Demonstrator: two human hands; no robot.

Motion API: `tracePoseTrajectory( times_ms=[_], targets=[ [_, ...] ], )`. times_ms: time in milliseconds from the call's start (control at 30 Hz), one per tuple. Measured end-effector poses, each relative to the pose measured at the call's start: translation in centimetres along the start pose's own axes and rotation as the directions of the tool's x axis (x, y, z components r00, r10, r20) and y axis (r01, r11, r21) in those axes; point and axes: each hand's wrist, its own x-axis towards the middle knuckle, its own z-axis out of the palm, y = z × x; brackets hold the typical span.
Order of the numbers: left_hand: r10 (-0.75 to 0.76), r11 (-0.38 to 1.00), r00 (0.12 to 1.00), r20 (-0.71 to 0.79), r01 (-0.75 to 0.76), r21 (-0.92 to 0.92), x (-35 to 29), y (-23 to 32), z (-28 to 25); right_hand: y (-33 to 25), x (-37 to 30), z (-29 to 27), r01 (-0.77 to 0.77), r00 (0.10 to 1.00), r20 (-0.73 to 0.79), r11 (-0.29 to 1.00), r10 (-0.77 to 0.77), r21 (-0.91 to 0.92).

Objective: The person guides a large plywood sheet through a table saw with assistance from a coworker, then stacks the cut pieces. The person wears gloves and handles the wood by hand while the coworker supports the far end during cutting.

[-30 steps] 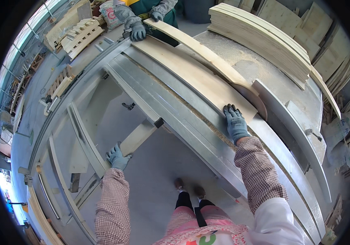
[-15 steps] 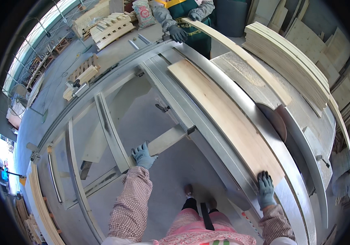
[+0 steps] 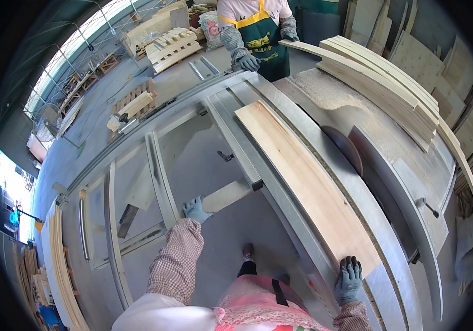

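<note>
Right grip (image 3: pixel 348 279): gloved fingers spread flat over the near end of a long pale board (image 3: pixel 309 185), pressing, not wrapped round it. Left grip (image 3: pixel 195 208): gloved hand curled on a grey metal frame rail (image 3: pixel 162 179), off to the left and apart from the board. Board lies flat on the saw desk (image 3: pixel 391 237), running away from the right grip, with the round blade (image 3: pixel 342 148) just beside its right edge. Judged stiff, moderately heavy, with a smooth face that may slide; best held at the end and edges. Beyond the far end stands a co-worker's gloved hand (image 3: pixel 249 62), with stacked planks (image 3: pixel 391 91) to the right.
</note>
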Motion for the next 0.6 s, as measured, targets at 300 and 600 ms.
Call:
tracePoseTrajectory(
  times_ms=[300, 600],
  targets=[
    [0.030, 0.994, 0.999, -0.031, -0.027, 0.110, 0.1, -0.3, 1.6, -0.5, 1.1, -1.7, -0.119, 0.993, 0.003, 0.992, 0.119, -0.053],
    [0.178, 0.984, 0.977, -0.117, -0.177, 0.014, -1.0, -0.7, 1.1, 0.3, 0.9, -1.1, -0.308, 0.951, -0.027, 0.928, 0.309, -0.209]
  ],
)
